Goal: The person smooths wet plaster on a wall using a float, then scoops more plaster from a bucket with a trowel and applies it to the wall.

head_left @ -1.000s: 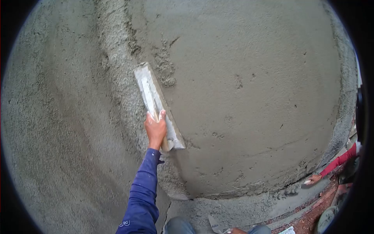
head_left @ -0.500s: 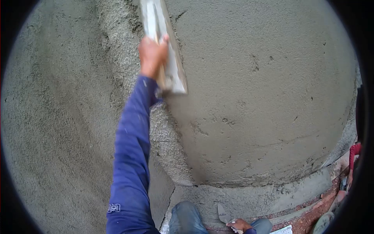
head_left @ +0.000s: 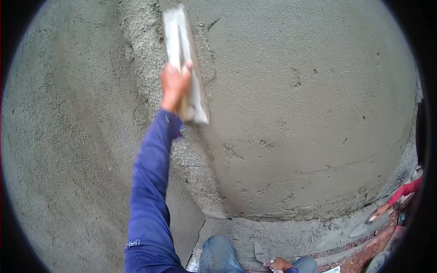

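My left hand point(head_left: 175, 85) is wrapped round the handle of a long, pale float point(head_left: 198, 98), which lies against the wet grey mortar surface point(head_left: 291, 104). The float stands nearly lengthwise in the view, along the border between the smooth mortar and a rougher, grainy strip point(head_left: 193, 159). Low in the view, my right hand point(head_left: 280, 264) holds a small pointed trowel point(head_left: 261, 253) by its handle, close to my knee. That trowel's blade points up and left, over the grey ledge.
At the lower right a co-worker's hand point(head_left: 378, 212) in a red sleeve holds a trowel point(head_left: 361, 230) on the curved ledge point(head_left: 314, 232). My knees point(head_left: 218, 255) are at the bottom. Reddish rubble point(head_left: 364, 258) lies beside the ledge.
My left hand and the float have moved down the view, slightly left. The co-worker's hand has reached inward with a trowel that now shows on the ledge. My right hand has barely moved.
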`<state>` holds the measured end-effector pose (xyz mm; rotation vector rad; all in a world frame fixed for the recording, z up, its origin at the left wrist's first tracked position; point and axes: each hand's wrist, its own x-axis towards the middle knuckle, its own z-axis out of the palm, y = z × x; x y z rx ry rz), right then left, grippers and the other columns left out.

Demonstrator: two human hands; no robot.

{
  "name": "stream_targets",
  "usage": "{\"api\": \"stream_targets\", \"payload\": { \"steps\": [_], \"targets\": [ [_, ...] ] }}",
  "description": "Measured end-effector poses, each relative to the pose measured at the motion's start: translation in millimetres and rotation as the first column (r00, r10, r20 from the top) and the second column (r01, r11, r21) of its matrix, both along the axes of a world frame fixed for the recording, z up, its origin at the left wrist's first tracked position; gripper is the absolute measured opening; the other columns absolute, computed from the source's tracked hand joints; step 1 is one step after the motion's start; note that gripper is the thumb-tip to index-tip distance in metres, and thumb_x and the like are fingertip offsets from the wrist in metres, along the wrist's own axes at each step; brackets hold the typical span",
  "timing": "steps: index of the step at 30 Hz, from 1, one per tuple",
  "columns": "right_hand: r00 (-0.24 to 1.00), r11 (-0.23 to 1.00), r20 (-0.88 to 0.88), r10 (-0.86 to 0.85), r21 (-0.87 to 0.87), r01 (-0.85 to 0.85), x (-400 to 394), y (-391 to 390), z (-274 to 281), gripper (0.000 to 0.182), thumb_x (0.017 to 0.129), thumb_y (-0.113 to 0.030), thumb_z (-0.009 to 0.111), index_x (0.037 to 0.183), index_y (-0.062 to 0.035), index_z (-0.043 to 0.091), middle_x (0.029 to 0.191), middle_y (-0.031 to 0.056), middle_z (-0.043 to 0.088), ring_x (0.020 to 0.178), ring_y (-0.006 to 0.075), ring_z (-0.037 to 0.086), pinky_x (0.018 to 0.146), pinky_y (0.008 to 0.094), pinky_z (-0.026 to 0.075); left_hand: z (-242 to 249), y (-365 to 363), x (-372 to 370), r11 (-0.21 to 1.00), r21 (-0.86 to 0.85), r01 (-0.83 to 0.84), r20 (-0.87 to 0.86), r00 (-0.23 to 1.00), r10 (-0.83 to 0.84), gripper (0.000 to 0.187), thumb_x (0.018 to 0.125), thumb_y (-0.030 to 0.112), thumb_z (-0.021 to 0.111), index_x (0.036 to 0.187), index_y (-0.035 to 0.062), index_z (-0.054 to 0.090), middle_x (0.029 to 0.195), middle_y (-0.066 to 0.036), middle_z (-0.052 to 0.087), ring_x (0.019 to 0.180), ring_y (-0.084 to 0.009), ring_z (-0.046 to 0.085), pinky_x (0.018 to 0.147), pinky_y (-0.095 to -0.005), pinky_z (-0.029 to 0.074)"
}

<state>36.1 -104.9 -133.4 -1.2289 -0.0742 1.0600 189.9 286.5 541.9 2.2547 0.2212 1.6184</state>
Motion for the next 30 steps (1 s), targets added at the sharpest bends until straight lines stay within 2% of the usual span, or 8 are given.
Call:
{"api": "stream_targets", "payload": {
  "steps": [5,12,15,20,23,25,26,30],
  "targets": [
    [0.976,0.898,0.207,0.073,-0.439,0.026,5,13,-11,0.027,0.079,-0.028,0.078,0.078,-0.0092,0.059,0.057,-0.0010,0.046,0.049,0.0138,0.045,0.042,0.0335,0.037,115,-13,-6,0.988,-0.112,0.102,-0.012,0.995,-0.104,0.040,0.089,0.038,0.067,0.090,-0.0018,0.063,0.063,-0.007,0.065,0.044,-0.0155,0.061,0.044,-0.0312,0.052],
    [0.975,0.919,0.092,0.201,-0.364,-0.155,16,11,-21,0.029,0.082,-0.029,0.073,0.083,-0.0032,0.061,0.065,0.0065,0.056,0.054,0.0174,0.051,0.044,0.0371,0.040,-73,22,13,0.991,0.074,-0.108,0.100,0.990,0.100,0.043,0.085,0.035,0.070,0.105,-0.0030,0.063,0.081,-0.019,0.069,0.069,-0.0276,0.070,0.063,-0.0395,0.057],
    [0.770,0.868,0.538,0.342,-0.496,-0.039,25,13,-99,0.029,0.083,-0.029,0.072,0.082,-0.0018,0.061,0.066,0.0072,0.058,0.053,0.0183,0.051,0.045,0.0378,0.041,4,26,18,0.989,0.129,-0.070,0.001,0.998,0.070,0.039,0.088,0.032,0.068,0.104,-0.0027,0.062,0.078,-0.015,0.069,0.064,-0.0230,0.069,0.056,-0.0362,0.057],
    [0.914,0.764,0.125,0.386,-0.599,-0.240,22,18,-8,0.027,0.080,-0.027,0.075,0.080,-0.0033,0.063,0.066,0.0053,0.058,0.055,0.0177,0.051,0.045,0.0377,0.039,146,-17,-5,0.996,0.071,-0.047,-0.024,0.999,0.049,0.044,0.091,0.040,0.064,0.081,-0.0030,0.065,0.062,-0.008,0.063,0.051,-0.0194,0.065,0.048,-0.0343,0.054],
    [0.977,0.935,-0.048,0.206,-0.286,-0.211,13,16,-21,0.026,0.079,-0.027,0.075,0.079,-0.0045,0.062,0.063,0.0037,0.056,0.053,0.0170,0.050,0.044,0.0366,0.036,112,-8,-2,0.997,-0.073,0.025,-0.004,1.000,-0.026,0.042,0.090,0.036,0.066,0.083,-0.0049,0.065,0.058,-0.007,0.061,0.042,-0.0165,0.058,0.041,-0.0322,0.048],
    [0.978,0.889,0.070,0.197,-0.434,-0.148,8,17,-6,0.026,0.079,-0.027,0.075,0.078,-0.0052,0.062,0.060,0.0022,0.053,0.050,0.0154,0.048,0.042,0.0352,0.034,62,8,-7,0.999,0.002,0.039,0.004,0.999,-0.039,0.040,0.089,0.035,0.067,0.091,-0.0048,0.065,0.061,-0.009,0.062,0.042,-0.0164,0.058,0.040,-0.0333,0.047],
    [0.711,0.521,0.114,0.694,-0.761,-0.387,32,14,-38,0.059,0.076,-0.062,0.069,0.077,-0.0027,0.069,0.070,0.0085,0.067,0.066,0.0244,0.062,0.067,0.0381,0.048,31,24,-1,0.999,-0.041,0.012,0.012,1.000,-0.011,0.040,0.088,0.034,0.068,0.095,-0.0044,0.065,0.067,-0.013,0.066,0.050,-0.0200,0.063,0.047,-0.0368,0.050],
    [0.891,0.706,0.112,0.440,-0.656,-0.266,15,8,-14,0.055,0.075,-0.058,0.073,0.072,-0.0035,0.069,0.064,0.0059,0.063,0.061,0.0206,0.059,0.061,0.0354,0.046,-49,32,-26,0.972,-0.224,0.077,0.014,0.997,-0.076,0.039,0.086,0.029,0.071,0.103,-0.0051,0.063,0.084,-0.020,0.071,0.069,-0.0291,0.070,0.064,-0.0434,0.055]
  ]
}}
